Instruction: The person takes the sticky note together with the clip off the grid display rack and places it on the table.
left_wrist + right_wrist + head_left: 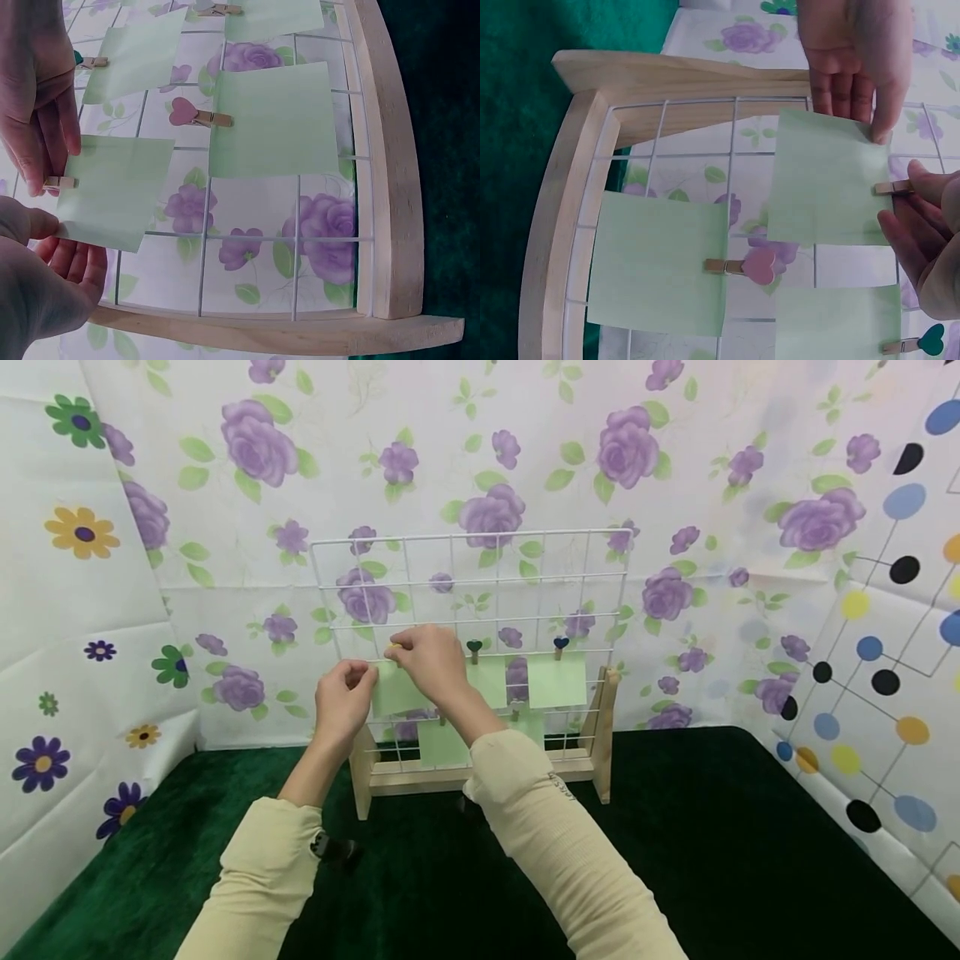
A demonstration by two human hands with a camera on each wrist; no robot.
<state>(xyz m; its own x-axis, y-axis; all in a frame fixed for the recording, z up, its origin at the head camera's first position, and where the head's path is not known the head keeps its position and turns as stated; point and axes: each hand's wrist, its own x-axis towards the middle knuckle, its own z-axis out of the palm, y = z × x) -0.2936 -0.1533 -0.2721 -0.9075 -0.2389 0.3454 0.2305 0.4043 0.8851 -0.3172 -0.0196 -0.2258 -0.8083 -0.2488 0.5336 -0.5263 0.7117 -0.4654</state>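
Observation:
My left hand point(343, 697) pinches the upper left corner of a light green paper sheet point(112, 191) between thumb and fingers. The sheet lies against a white wire grid panel point(450, 581). My right hand point(435, 664) pinches a small wooden clothespin point(889, 187) at the sheet's top edge; a bit of yellow shows at its fingertips in the head view. To the right, another green sheet point(557, 683) hangs from a clothespin with a dark blue heart point(561, 643). A green-heart clothespin point(931, 340) holds the sheet point(836, 322) between them.
Lower on the grid hang two more green sheets, one point(656, 262) with a pink-heart clothespin point(759, 266). The grid stands in a wooden base point(480, 775) on a dark green cloth point(712, 843). A flowered backdrop point(705, 635) rises behind; a dotted sheet point(877, 718) borders the right.

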